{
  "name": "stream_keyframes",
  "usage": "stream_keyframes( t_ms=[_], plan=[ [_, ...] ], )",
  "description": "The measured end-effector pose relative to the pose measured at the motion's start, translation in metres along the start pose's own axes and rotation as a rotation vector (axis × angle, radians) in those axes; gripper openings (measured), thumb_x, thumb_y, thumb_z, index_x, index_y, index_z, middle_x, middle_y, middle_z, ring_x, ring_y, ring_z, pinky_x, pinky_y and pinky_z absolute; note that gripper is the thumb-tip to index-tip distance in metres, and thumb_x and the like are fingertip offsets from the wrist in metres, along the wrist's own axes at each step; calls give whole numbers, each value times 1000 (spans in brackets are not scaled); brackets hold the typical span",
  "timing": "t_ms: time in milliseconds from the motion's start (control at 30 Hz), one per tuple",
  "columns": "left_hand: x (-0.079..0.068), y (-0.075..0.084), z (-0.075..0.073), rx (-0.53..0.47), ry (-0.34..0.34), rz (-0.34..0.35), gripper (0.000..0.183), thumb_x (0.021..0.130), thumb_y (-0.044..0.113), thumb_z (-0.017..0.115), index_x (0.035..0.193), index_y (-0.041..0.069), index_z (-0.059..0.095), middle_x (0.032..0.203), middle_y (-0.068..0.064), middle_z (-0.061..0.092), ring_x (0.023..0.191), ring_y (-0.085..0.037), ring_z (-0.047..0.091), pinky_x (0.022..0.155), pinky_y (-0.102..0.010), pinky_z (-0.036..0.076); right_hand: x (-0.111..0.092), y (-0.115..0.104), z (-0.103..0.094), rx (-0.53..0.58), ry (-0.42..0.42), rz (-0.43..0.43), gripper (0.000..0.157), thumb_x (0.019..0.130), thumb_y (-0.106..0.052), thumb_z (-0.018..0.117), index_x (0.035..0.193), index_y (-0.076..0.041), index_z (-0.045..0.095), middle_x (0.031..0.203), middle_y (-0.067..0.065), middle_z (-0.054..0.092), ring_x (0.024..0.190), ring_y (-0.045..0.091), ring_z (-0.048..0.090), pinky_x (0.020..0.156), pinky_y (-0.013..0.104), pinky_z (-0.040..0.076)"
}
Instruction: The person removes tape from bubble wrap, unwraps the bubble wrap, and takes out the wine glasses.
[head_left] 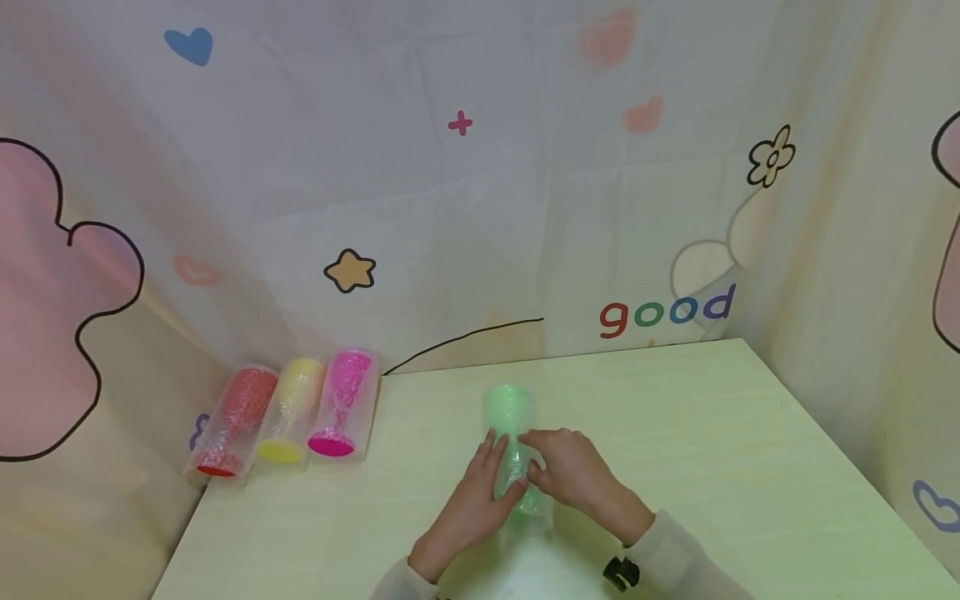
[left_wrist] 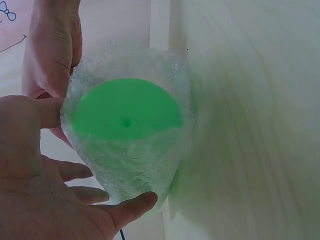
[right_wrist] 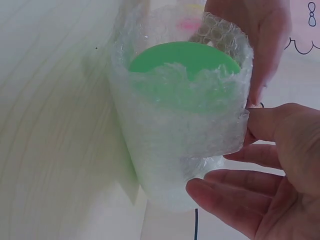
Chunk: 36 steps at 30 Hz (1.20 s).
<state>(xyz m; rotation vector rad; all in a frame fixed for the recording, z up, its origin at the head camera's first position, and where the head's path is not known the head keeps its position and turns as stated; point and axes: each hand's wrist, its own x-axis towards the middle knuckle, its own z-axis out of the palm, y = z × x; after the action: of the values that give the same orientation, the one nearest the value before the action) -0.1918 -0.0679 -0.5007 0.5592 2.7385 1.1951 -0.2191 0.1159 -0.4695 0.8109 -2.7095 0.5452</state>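
A green goblet [head_left: 507,406] lies wrapped in bubble wrap [right_wrist: 165,140] on the table, its round foot [left_wrist: 127,110] facing the near edge. My left hand [head_left: 472,500] rests on the wrap from the left, fingers extended along it and thumb across its top. From the other side, my right hand [head_left: 573,471] touches the wrap with thumb and fingertips, the fingers slightly bent. In the right wrist view, a loose edge of wrap lies by the right thumb. Part of the goblet's stem is hidden under the hands.
At the back left, a red goblet [head_left: 243,404], a yellow goblet [head_left: 296,392] and a pink goblet [head_left: 348,387] lie side by side in bubble wrap. A printed curtain [head_left: 465,208] hangs behind the pale table [head_left: 675,433].
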Motion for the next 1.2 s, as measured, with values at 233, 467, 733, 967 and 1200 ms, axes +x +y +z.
stream_keyframes(
  t_ms=[233, 467, 733, 967, 1200],
  plan=[
    [-1, 2, -1, -7, 6, -6, 72, 100, 47, 47, 156, 9, 24, 166, -13, 10, 150, -39, 19, 111, -63, 34, 2, 2, 0, -67, -33, -69, 30, 80, -17, 79, 108, -9, 75, 110, 9, 75, 87, 26, 74, 67, 37, 60],
    [0, 1, -1, -4, 4, -12, 71, 100, 45, 47, 156, 9, 24, 166, -13, 10, 150, -37, 20, 113, -60, 34, 2, 1, 2, -32, -3, -97, 23, 80, -7, 73, 103, -7, 75, 101, 7, 77, 72, 14, 70, 62, 29, 57],
    [0, 2, -2, -17, -9, -26, 72, 100, 47, 47, 157, 10, 22, 166, -13, 9, 150, -38, 23, 112, -62, 34, 2, 1, 4, 30, -24, -102, 24, 83, -1, 69, 107, -4, 73, 79, 0, 73, 54, -3, 43, 54, 15, 41],
    [0, 3, -2, -30, -19, -24, 71, 101, 44, 46, 157, 10, 20, 166, -13, 7, 149, -39, 24, 112, -62, 33, 2, 2, 6, 76, -43, -90, 26, 86, -1, 68, 111, -1, 72, 74, -2, 71, 54, -4, 48, 54, 14, 44],
    [0, 0, -2, -36, -24, -16, 71, 101, 43, 46, 158, 12, 18, 167, -12, 6, 149, -39, 24, 112, -62, 34, 2, 3, 8, 81, -26, -116, 27, 84, 5, 65, 110, 2, 71, 65, -4, 65, 50, -4, 38, 50, 12, 38]
  ],
)
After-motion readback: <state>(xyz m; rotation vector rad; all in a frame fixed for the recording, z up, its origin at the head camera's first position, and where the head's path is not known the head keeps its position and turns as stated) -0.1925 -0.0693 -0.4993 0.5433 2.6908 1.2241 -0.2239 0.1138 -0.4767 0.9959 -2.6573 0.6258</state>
